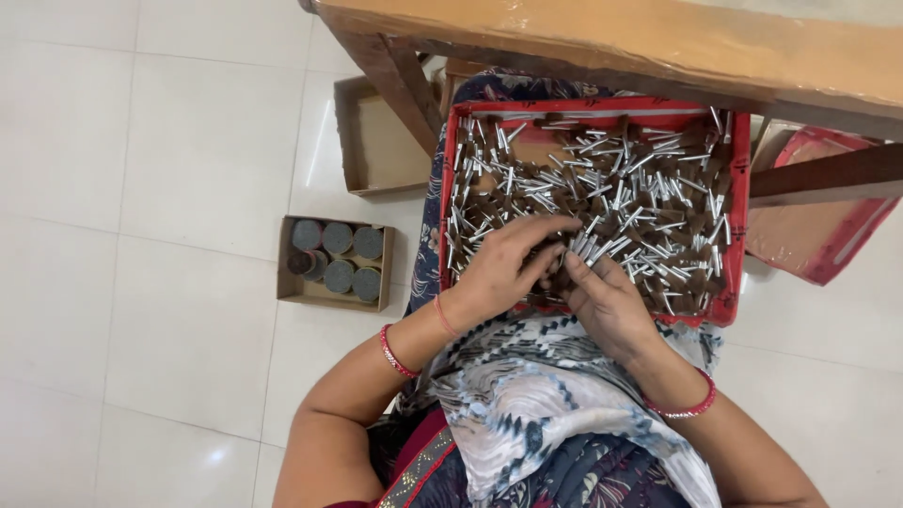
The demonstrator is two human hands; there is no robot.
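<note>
pins [602,193]: small brown-headed pieces on thin metal shanks, heaped loose in red tray [451,188] on the lap | likely light, stiff, smooth; best pinched by the shank | left hand [503,268] grip curled over pile, right hand [607,301] pinching a few shanks

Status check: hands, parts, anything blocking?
Left hand and right hand gathering silver-shanked brown pieces in the red tray. Nothing blocking.
</note>
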